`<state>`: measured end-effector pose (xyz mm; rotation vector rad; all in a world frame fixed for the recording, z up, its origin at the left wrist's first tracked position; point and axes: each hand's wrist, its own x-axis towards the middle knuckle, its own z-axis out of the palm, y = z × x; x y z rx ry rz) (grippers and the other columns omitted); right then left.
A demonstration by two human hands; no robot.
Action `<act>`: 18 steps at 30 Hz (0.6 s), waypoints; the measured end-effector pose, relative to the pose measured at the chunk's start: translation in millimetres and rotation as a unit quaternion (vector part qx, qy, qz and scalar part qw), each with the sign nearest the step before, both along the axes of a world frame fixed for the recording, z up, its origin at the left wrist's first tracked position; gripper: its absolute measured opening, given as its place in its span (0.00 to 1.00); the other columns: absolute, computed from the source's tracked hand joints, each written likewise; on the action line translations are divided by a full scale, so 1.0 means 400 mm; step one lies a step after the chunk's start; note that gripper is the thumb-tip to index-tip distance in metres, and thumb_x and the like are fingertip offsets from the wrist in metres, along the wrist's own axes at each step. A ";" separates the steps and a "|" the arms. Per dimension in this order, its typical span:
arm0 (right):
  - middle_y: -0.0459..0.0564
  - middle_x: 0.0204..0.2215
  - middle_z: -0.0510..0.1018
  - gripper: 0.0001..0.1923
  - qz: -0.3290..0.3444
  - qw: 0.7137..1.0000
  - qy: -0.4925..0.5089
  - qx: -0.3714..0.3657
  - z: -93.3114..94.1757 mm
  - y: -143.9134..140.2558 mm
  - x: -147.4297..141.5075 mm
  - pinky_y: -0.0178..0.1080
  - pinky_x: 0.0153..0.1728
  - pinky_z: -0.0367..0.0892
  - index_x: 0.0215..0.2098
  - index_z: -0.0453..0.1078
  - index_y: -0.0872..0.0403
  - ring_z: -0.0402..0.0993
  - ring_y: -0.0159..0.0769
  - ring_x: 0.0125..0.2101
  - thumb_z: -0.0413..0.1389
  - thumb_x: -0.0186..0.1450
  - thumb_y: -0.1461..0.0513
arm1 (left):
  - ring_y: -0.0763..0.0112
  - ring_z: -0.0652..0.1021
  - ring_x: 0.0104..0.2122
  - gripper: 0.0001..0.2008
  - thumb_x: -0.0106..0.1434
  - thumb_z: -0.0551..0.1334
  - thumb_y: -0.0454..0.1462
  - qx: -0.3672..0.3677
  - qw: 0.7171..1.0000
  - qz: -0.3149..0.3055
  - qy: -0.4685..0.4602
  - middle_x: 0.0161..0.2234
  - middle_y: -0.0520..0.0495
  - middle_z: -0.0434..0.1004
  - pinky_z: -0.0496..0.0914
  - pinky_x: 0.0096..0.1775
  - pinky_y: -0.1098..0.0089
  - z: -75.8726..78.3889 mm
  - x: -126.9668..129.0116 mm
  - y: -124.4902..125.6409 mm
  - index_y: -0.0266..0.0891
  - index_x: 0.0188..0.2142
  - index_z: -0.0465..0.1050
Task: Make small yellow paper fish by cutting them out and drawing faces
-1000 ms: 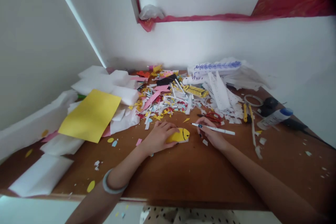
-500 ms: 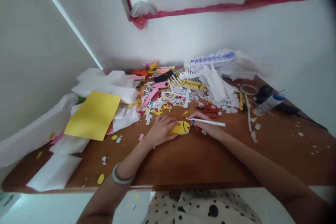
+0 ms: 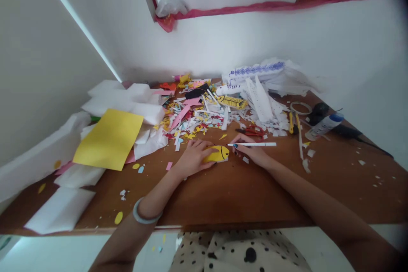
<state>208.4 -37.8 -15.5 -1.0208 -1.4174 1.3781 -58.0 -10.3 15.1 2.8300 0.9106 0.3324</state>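
I am watching the left hand (image 3: 193, 157) pressing flat on a yellow paper fish (image 3: 217, 154), which is lying on the brown table (image 3: 242, 195) near the middle, just this side of the heap of paper scraps (image 3: 197, 121). The fingers are spread over the fish's left part, pinning it rather than gripping it; its right end, with a black curved line and an eye dot, is showing bare. The right hand (image 3: 251, 151) is sitting just right of the fish, its fingers closed around a white pen (image 3: 253, 144). The pen is lying almost level, its dark tip pointing left and hanging just beside the fish's head; I cannot tell whether the tip is touching the paper.

Just beyond the right hand, red scissors (image 3: 251, 131) are lying among white cuttings. Further right I am seeing a yellow knife (image 3: 291, 122), a ring of clear tape (image 3: 301, 107) and a glue bottle with a blue cap (image 3: 324, 126) lying on its side; what is in it I cannot make out. On the left a yellow sheet (image 3: 110, 138) is resting over white foam blocks (image 3: 127, 102). A grey bangle (image 3: 143, 214) is circling the left wrist.
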 end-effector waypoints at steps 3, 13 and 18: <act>0.45 0.32 0.76 0.12 0.002 1.000 -0.018 0.001 0.008 -0.005 0.000 0.33 0.27 0.67 0.39 0.71 0.51 0.71 0.29 0.28 0.60 0.62 0.53 | 0.59 0.71 0.53 0.17 0.65 0.61 0.45 -0.013 1.000 0.002 -0.001 0.54 0.45 0.72 0.56 0.52 0.58 0.001 0.000 0.000 0.48 0.53 0.70; 0.44 0.28 0.77 0.11 0.015 0.999 -0.033 -0.011 0.012 -0.010 -0.009 0.33 0.28 0.66 0.36 0.67 0.52 0.71 0.29 0.27 0.57 0.64 0.53 | 0.60 0.71 0.52 0.18 0.66 0.60 0.46 0.011 1.000 -0.004 -0.002 0.54 0.45 0.73 0.56 0.51 0.59 -0.015 -0.001 0.009 0.47 0.54 0.70; 0.41 0.23 0.72 0.11 0.014 0.999 -0.038 -0.021 0.014 -0.008 -0.015 0.33 0.26 0.63 0.33 0.64 0.51 0.67 0.28 0.23 0.58 0.62 0.54 | 0.59 0.71 0.52 0.18 0.66 0.60 0.46 0.012 1.000 -0.005 -0.002 0.54 0.45 0.73 0.56 0.50 0.59 -0.012 0.001 0.007 0.47 0.53 0.70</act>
